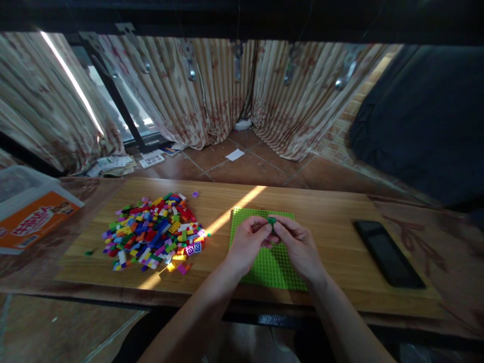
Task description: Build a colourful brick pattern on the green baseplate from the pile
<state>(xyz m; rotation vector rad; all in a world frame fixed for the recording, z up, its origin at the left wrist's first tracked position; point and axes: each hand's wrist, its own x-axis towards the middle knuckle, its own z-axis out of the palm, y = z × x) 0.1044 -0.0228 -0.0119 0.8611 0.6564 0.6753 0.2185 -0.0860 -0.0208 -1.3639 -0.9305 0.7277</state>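
Observation:
Between the fingertips of both hands is a small dark green toy brick [271, 221], held above a lime green studded baseplate [264, 269]. My left hand [248, 239] pinches it from the left, thumb and forefinger closed. From the other side my right hand [299, 247] grips it the same way. The fingers cover part of the brick, so its full shape is hidden. Both hands block the middle of the baseplate from sight. Left of the baseplate lies a heap of loose bricks [155, 232] in many colours.
A wooden board [328, 212] carries everything. Toward its right end lies a black phone or tablet [389, 254]. A clear bin with an orange label [41, 222] stands at the far left. Single bricks, one purple [195, 194], lie apart from the heap. Curtains [212, 96] hang behind.

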